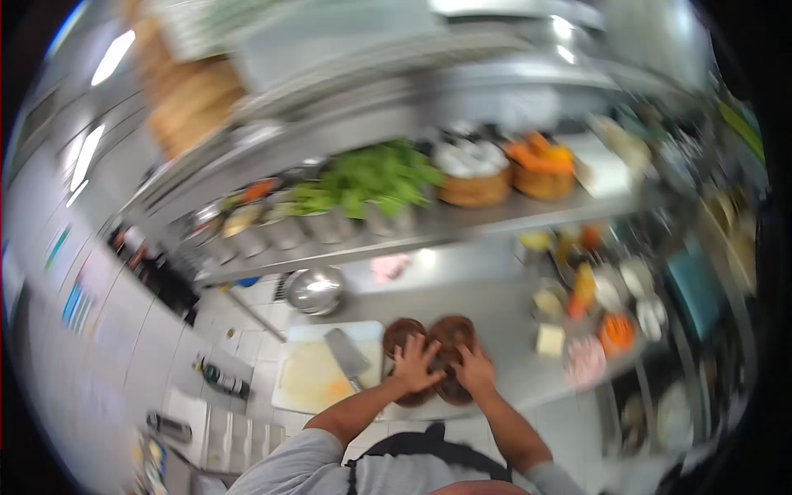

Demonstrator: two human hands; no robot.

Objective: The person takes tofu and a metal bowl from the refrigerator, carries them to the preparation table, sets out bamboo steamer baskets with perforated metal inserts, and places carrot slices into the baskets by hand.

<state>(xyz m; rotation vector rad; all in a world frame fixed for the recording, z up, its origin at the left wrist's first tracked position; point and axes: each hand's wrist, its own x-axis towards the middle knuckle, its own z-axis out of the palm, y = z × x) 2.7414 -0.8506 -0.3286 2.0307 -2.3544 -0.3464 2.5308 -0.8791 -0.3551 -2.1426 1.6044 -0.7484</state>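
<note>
Reaching forward from grey sleeves, both forearms come up from the lower edge and converge over four round brown bowls (453, 327) grouped on the metal desk (518, 363). The left hand (417, 365) lies palm down with its fingers fanned wide, pointing away from the body, over the middle of the group and mostly its left-hand pair. The right hand (474, 371) sits just beside it over the right-hand pair, thumb set apart toward the left hand and fingers angled forward; whether it grips a rim or only rests there, I cannot tell. The bowls thus lie directly under and around the hands, two on the far side and two nearer the body. The left forearm crosses the near right corner of a white cutting board (307, 351), on which a cleaver (347, 353) lies with its handle toward that arm. Beyond the board stands a steel mixing bowl (314, 290); to the right, well apart from the hands, are an orange squeeze bottle (582, 286) and a container of shredded orange food (616, 332). Lettering on the dark bottle (221, 379) at left and on the wall sheets (77, 304) is too blurred to read.
</note>
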